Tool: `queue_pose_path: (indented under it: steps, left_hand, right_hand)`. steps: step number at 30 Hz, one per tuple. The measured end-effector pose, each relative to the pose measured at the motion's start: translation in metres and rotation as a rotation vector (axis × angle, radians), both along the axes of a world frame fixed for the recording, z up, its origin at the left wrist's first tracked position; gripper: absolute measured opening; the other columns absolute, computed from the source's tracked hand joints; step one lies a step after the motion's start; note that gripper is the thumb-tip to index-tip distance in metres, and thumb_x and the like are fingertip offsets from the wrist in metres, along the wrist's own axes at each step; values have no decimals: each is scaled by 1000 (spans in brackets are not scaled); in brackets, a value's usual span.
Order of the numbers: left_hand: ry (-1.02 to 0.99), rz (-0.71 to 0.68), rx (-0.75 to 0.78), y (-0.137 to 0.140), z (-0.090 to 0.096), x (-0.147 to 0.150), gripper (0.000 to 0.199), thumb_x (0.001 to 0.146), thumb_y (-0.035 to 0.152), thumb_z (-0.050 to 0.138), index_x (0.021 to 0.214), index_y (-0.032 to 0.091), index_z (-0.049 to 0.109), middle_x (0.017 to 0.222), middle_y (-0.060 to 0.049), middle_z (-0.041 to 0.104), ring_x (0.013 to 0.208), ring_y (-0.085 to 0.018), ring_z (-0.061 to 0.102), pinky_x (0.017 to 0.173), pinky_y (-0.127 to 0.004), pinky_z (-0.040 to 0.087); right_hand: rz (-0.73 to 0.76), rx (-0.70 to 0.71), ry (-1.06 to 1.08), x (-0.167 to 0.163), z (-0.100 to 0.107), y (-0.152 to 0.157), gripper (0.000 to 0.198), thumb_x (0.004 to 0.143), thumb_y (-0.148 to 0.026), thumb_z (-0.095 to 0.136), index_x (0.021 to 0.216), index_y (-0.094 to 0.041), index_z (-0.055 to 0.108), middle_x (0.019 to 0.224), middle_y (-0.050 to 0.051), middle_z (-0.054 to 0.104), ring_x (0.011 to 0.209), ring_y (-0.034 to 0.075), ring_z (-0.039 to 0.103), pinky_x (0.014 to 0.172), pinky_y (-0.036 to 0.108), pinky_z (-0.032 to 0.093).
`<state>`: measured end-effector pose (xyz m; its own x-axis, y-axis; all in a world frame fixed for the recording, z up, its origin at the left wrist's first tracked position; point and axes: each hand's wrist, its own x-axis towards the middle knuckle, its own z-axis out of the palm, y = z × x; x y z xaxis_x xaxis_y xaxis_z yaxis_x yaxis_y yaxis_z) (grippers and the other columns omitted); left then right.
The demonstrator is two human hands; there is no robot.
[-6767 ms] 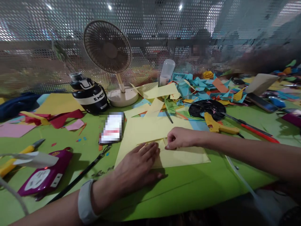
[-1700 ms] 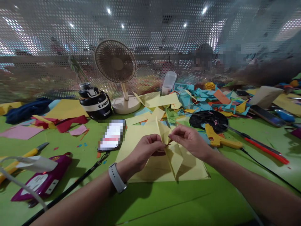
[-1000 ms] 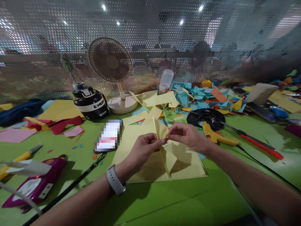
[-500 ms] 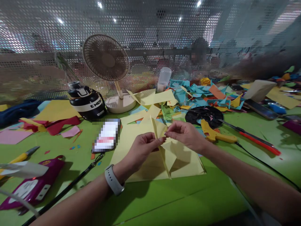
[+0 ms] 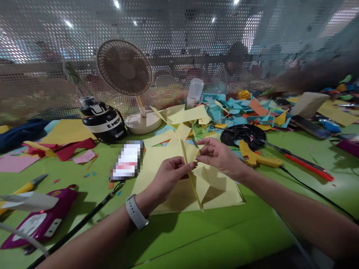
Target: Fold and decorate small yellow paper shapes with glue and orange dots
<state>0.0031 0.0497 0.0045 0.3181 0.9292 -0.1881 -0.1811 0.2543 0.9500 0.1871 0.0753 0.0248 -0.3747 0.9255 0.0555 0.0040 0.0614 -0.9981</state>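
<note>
A folded piece of pale yellow paper (image 5: 203,184) stands up at a crease over yellow sheets lying on the green table. My left hand (image 5: 174,173) is closed on it, thumb and fingers pinching the folded edge. Close to the right side of the upright flap is my right hand (image 5: 217,157). Its index finger is raised away from the thumb, and the thumb tip is near my left thumb. Whether the right fingertips touch the flap is hard to tell. Beneath both hands lie larger yellow sheets (image 5: 159,201).
Left stand a phone (image 5: 127,160), a black bottle (image 5: 103,125), a fan (image 5: 126,69) and a purple device (image 5: 42,216). Right are a yellow glue gun (image 5: 259,158) with its cord, a black disc (image 5: 242,136) and a red-handled tool (image 5: 308,167). Blue paper scraps (image 5: 235,108) pile up behind.
My right index finger has lifted up and left, parting from the thumb, where the fingertips were pinched together. My left hand keeps its pinch on the yellow paper.
</note>
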Motion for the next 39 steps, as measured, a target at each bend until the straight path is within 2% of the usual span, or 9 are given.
queue_pose_path:
  steps: [6, 13, 19, 22, 25, 29, 35, 39]
  left_hand:
    - [-16, 1, 0, 1, 0, 0, 20, 71, 30, 77, 76, 13, 67, 72, -2, 67, 68, -12, 62, 70, -26, 50]
    - [-3, -22, 5, 2, -1, -1, 19, 72, 30, 77, 73, 13, 68, 72, -3, 68, 65, -11, 61, 65, -23, 48]
    - [-17, -49, 62, 3, 0, -1, 20, 73, 31, 75, 84, 15, 72, 81, -5, 72, 72, -13, 63, 72, -26, 48]
    - [-20, -86, 68, 4, 3, -1, 20, 73, 31, 75, 85, 15, 73, 85, -6, 73, 73, -13, 63, 73, -26, 49]
    - [-2, -119, 34, 4, 5, -1, 21, 72, 31, 75, 84, 14, 74, 84, -7, 73, 71, -13, 63, 71, -25, 48]
    - [-14, -175, -22, 5, 8, -4, 18, 72, 29, 75, 81, 14, 74, 80, -7, 73, 68, -12, 63, 69, -24, 48]
    - [-7, -256, -90, 11, 16, -11, 14, 67, 25, 76, 73, 13, 73, 76, -6, 73, 67, -13, 63, 67, -24, 48]
    - [94, -264, -80, 12, 21, -13, 10, 68, 23, 74, 72, 15, 73, 78, -7, 73, 67, -12, 62, 63, -23, 45]
  right_hand:
    - [22, 17, 22, 0, -4, 3, 49, 72, -17, 70, 117, -18, 52, 80, -2, 62, 76, 11, 61, 74, 27, 49]
    - [26, 21, 15, -2, -4, 2, 47, 72, -19, 71, 116, -17, 53, 78, -2, 62, 75, 11, 61, 75, 29, 49]
    - [20, -22, 6, -1, -1, 3, 42, 72, -19, 71, 111, -16, 55, 78, -2, 61, 77, 12, 62, 75, 28, 48]
    - [54, -69, -43, 1, 4, 2, 39, 74, -20, 69, 109, -15, 53, 75, -3, 60, 71, 10, 59, 70, 26, 47]
    - [148, -109, -58, 2, 9, -1, 46, 77, -19, 66, 119, -15, 47, 72, -4, 58, 64, 9, 55, 62, 24, 44]
    - [206, -149, -12, 3, 11, -4, 64, 78, -19, 64, 135, -14, 37, 76, -3, 58, 65, 9, 55, 62, 24, 44]
    - [222, -159, -29, 6, 11, -1, 71, 76, -15, 64, 140, -9, 33, 69, -6, 56, 61, 7, 54, 60, 21, 44]
    - [257, -164, -44, 9, 10, 0, 74, 78, -16, 63, 143, -9, 29, 76, -3, 60, 66, 8, 58, 62, 21, 47]
